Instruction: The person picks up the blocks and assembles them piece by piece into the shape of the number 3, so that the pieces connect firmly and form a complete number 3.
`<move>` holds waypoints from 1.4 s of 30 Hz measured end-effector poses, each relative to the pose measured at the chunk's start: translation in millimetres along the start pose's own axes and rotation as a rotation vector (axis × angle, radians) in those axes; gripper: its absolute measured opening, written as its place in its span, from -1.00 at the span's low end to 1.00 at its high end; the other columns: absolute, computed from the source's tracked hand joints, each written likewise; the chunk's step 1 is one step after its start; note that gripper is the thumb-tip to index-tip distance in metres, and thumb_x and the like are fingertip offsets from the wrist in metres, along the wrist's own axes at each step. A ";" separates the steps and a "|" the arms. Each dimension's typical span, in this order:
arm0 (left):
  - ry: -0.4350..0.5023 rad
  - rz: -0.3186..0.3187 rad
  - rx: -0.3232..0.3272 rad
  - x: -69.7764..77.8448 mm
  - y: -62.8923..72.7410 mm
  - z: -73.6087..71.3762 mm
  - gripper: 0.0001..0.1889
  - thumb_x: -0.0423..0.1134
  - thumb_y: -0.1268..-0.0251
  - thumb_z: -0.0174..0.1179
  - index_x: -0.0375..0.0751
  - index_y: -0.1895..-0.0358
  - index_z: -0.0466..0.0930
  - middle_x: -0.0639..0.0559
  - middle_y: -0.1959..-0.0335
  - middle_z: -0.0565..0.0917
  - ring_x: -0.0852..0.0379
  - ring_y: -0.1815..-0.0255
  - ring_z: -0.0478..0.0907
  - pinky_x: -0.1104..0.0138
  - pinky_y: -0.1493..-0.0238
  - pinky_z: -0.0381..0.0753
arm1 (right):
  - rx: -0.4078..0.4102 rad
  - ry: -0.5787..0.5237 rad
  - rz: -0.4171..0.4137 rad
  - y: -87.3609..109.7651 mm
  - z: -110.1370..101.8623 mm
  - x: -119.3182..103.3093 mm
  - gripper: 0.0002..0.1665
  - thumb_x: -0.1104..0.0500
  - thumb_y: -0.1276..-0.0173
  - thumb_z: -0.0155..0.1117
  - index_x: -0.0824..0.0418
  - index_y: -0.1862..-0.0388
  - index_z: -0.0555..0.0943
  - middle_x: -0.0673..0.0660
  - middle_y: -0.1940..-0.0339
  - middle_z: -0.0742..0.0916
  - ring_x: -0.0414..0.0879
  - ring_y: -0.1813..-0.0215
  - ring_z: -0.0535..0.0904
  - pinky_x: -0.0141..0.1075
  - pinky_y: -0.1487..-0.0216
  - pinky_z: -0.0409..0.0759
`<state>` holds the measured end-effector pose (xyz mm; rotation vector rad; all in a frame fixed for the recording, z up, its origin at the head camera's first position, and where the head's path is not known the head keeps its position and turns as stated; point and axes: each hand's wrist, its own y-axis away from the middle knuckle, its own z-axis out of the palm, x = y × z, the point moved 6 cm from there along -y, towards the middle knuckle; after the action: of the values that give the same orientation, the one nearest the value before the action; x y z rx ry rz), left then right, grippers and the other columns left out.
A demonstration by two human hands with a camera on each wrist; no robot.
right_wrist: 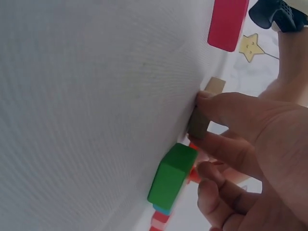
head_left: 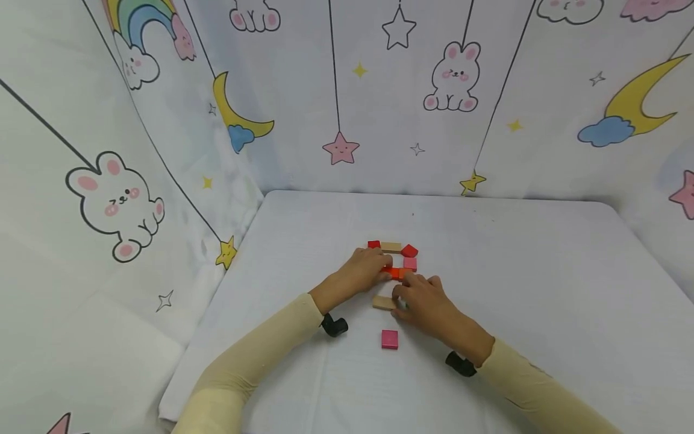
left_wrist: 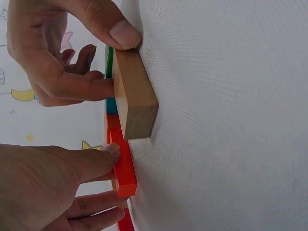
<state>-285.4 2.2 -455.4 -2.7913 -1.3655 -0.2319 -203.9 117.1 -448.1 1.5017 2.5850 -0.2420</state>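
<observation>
My left hand (head_left: 365,268) pinches a bright red-orange block (left_wrist: 126,168) between thumb and fingers, low over the white table. Beside that block lies an orange block (head_left: 405,273). Closer to me, my right hand (head_left: 431,304) holds a plain wooden rectangular block (head_left: 382,303) by its end, thumb on one side and a finger on the other. Under the right hand sits a green block (right_wrist: 173,175), mostly hidden in the head view. A teal block (left_wrist: 111,105) shows behind the wooden one in the left wrist view.
Beyond the hands stand a red block (head_left: 374,244), another wooden block (head_left: 390,247), a red pentagonal block (head_left: 409,251) and a pink block (head_left: 410,264). A crimson square block (head_left: 389,339) lies nearer me. White patterned cloth (head_left: 303,90) hangs behind the table (head_left: 542,271).
</observation>
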 end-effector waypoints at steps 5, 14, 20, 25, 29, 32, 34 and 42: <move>-0.004 0.001 0.004 1.4 -1.3 0.5 -0.71 -0.01 -0.51 0.32 -0.03 -0.14 0.71 0.05 0.01 0.74 0.10 -0.05 0.64 0.08 -0.23 0.59 | -0.024 0.024 0.024 3.0 -2.5 4.6 -0.62 -0.05 -0.15 0.71 -0.04 0.10 0.77 0.03 0.11 0.63 -0.02 0.00 0.60 0.03 -0.01 0.45; -0.003 0.001 0.009 0.8 -2.5 1.4 -0.71 0.00 -0.52 0.31 -0.04 -0.12 0.72 0.05 0.02 0.73 0.10 -0.04 0.64 0.07 -0.24 0.59 | -0.010 0.026 -0.002 8.5 -3.9 8.5 -0.60 -0.07 -0.16 0.71 -0.03 0.09 0.75 0.01 0.16 0.58 -0.03 0.05 0.57 0.02 0.02 0.43; 0.002 0.003 0.008 1.8 -1.4 0.6 -0.71 0.00 -0.52 0.30 -0.04 -0.12 0.72 0.04 0.02 0.73 0.09 -0.05 0.63 0.05 -0.27 0.58 | -0.019 0.020 0.010 10.1 -4.4 8.9 -0.60 -0.07 -0.15 0.71 -0.02 0.09 0.76 0.02 0.16 0.58 -0.03 0.04 0.57 0.02 0.02 0.43; 0.004 0.000 0.009 1.5 -1.0 0.7 -0.71 0.00 -0.52 0.30 -0.03 -0.13 0.72 0.05 0.01 0.73 0.10 -0.06 0.63 0.06 -0.28 0.57 | -0.016 0.032 0.009 11.3 -3.7 8.8 -0.59 -0.08 -0.14 0.71 -0.02 0.09 0.76 0.02 0.17 0.58 -0.04 0.05 0.59 0.01 0.03 0.44; 0.007 -0.003 0.010 1.2 -0.5 1.2 -0.71 -0.01 -0.52 0.30 -0.03 -0.14 0.72 0.05 0.01 0.73 0.09 -0.06 0.63 0.06 -0.28 0.56 | -0.011 0.039 0.001 12.4 -2.3 8.2 -0.61 -0.08 -0.15 0.71 -0.01 0.11 0.76 0.02 0.17 0.58 -0.04 0.06 0.59 -0.01 0.05 0.43; 0.013 -0.007 0.007 1.2 -0.2 1.5 -0.71 -0.01 -0.52 0.30 -0.03 -0.14 0.71 0.04 0.00 0.73 0.09 -0.07 0.63 0.06 -0.28 0.55 | -0.014 0.038 0.004 12.9 -1.0 8.3 -0.62 -0.07 -0.15 0.71 -0.01 0.12 0.75 0.02 0.17 0.59 -0.05 0.07 0.58 -0.01 0.06 0.43; 0.015 -0.010 0.004 1.3 -0.2 1.7 -0.70 -0.01 -0.52 0.30 -0.03 -0.15 0.71 0.04 -0.01 0.73 0.08 -0.09 0.62 0.05 -0.30 0.54 | -0.016 0.040 0.009 13.0 -0.5 8.4 -0.62 -0.07 -0.15 0.70 -0.02 0.13 0.75 0.02 0.18 0.58 -0.05 0.07 0.58 -0.01 0.06 0.44; 0.018 -0.013 0.006 1.2 -0.3 1.8 -0.71 -0.01 -0.52 0.30 -0.03 -0.14 0.71 0.04 -0.03 0.73 0.07 -0.14 0.63 0.01 -0.35 0.52 | -0.014 0.042 0.024 14.8 -0.1 8.8 -0.60 -0.09 -0.13 0.71 -0.03 0.14 0.73 0.02 0.17 0.59 -0.04 0.04 0.59 0.04 0.01 0.47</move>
<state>-284.8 3.5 -457.1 -2.7688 -1.3789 -0.2519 -195.4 131.7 -450.7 1.5483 2.5935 -0.1914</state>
